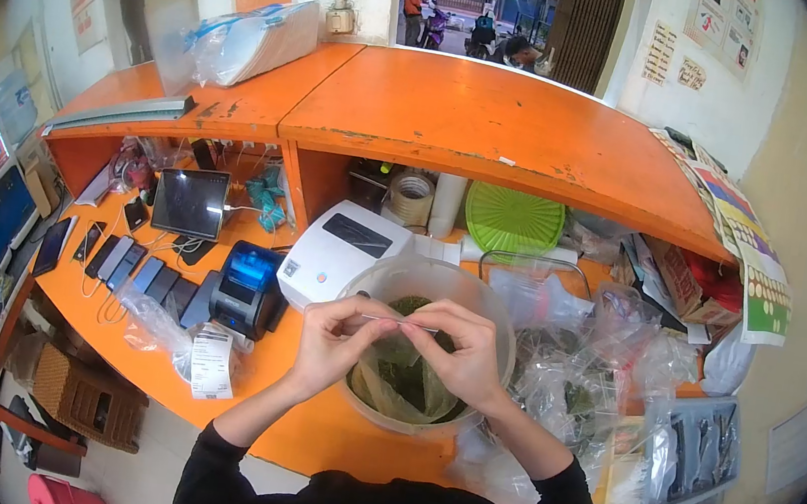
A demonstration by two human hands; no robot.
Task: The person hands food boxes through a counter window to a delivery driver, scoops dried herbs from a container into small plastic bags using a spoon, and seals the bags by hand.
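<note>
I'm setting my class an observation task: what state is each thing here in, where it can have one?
Left hand: pinching something too thin to identify
Right hand: pinching likewise
Tub: open, upright
Green disc: standing on edge
Tablet: propped up, dark
White machine: cover closed
Receipt: printed
Orange shelf: chipped
Doorway: open
</note>
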